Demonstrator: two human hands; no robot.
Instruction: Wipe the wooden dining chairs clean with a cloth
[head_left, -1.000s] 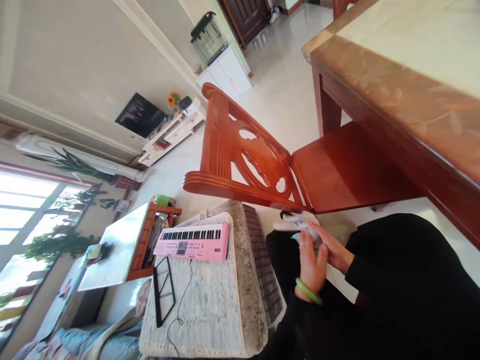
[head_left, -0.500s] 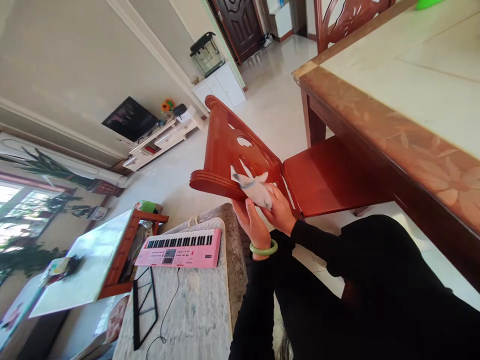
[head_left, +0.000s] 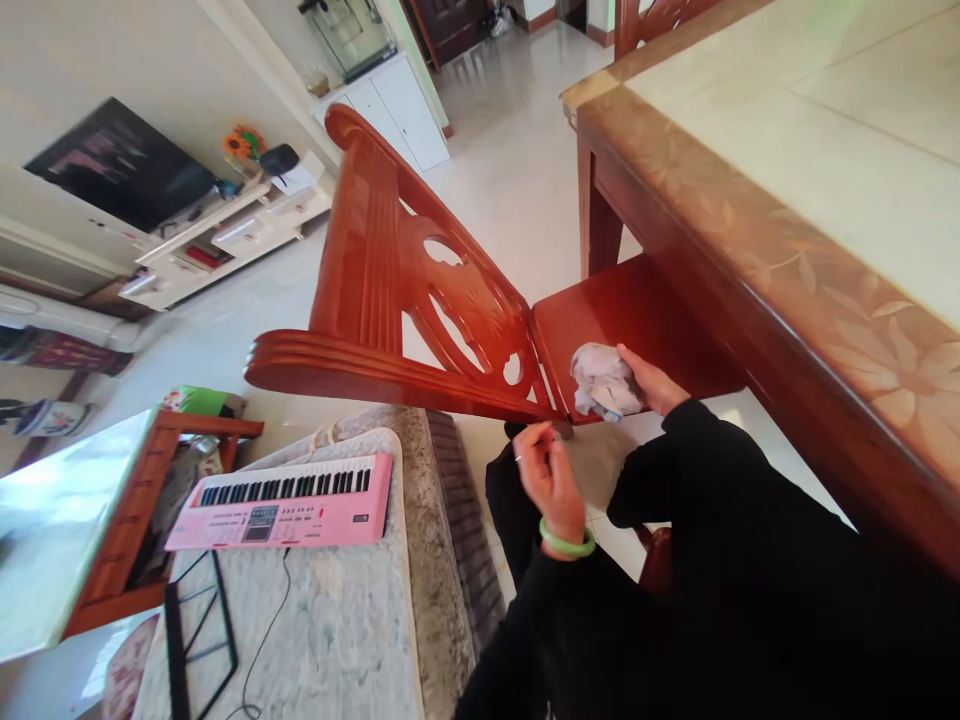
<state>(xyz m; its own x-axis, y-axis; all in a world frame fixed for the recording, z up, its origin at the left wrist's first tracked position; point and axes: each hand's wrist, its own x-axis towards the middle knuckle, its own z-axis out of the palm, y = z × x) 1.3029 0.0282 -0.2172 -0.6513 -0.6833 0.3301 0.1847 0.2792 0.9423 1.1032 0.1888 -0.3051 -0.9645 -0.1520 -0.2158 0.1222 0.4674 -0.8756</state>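
My right hand (head_left: pixel 651 382) is closed on a crumpled pale grey cloth (head_left: pixel 601 380) and presses it onto the near edge of the seat of a red-brown wooden chair (head_left: pixel 420 300). My left hand (head_left: pixel 550 478), with a green bangle on the wrist, hovers just below the chair's seat edge. Its fingers are loosely curled and nothing shows in them.
A large wooden table with a pale top (head_left: pixel 787 200) stands on the right, over the chair seat. A pink toy keyboard (head_left: pixel 289 503) lies on a padded grey surface (head_left: pixel 352 620) at lower left. A glass coffee table (head_left: pixel 67 520) and a TV stand (head_left: pixel 225 235) are further left.
Both hands held the cloth near the chair's back before. Now the right hand has carried it to the seat, and the left hand has let go and dropped away.
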